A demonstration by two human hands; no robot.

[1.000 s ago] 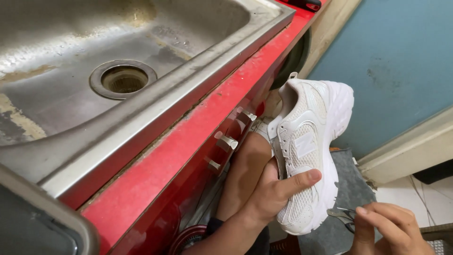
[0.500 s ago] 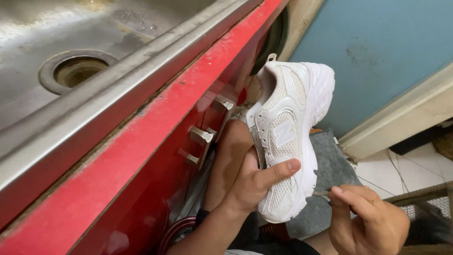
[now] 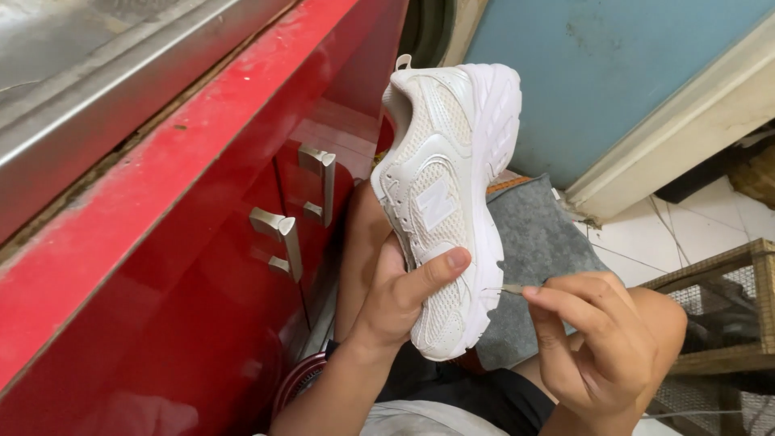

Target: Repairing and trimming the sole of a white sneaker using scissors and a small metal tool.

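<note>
- The left hand (image 3: 404, 299) grips a white sneaker (image 3: 448, 202) from the laces side, thumb pressed across the mesh near the toe, fingers hidden behind it.
- The sneaker stands on end above that hand, heel up, sole facing the right hand.
- The right hand (image 3: 601, 339) pinches a thin metal tool (image 3: 507, 290) between thumb and fingertips; its tip touches the sole edge.
- Left of both hands runs a red counter (image 3: 161, 242) with metal cabinet handles (image 3: 278, 234).
- A grey mat (image 3: 537, 242) lies beyond the right hand.
</note>
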